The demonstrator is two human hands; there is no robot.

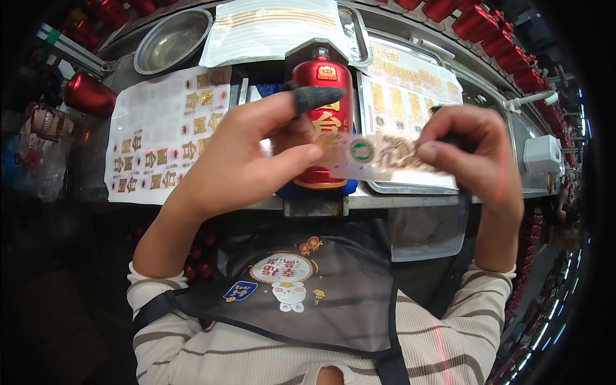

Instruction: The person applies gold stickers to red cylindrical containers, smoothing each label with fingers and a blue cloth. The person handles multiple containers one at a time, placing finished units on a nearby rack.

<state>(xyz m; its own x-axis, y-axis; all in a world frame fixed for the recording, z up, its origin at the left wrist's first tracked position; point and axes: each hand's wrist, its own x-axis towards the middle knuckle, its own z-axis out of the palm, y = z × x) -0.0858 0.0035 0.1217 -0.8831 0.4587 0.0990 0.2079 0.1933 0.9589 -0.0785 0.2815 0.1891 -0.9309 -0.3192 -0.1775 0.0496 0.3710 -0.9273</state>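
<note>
Between my two hands a clear decal strip [378,156] with gold marks and a green round emblem is stretched out. My left hand [250,147] pinches its left end between thumb and fingers, a black finger cot on the index finger. The right end is pinched by my right hand [471,151], slightly blurred. Behind the strip a shiny red bottle [324,80] with gold lettering lies in a metal holder [316,206] padded with blue; the strip and my left fingers cover part of it. Whether the strip touches the bottle I cannot tell.
A decal sheet [151,128] lies to the left, another sheet [410,70] on a metal tray to the right. At the back are a steel bowl [173,42] and a white sheet with gold strips [273,29]. A red bottle [90,93] lies far left; a plastic bin [428,234] hangs below the edge.
</note>
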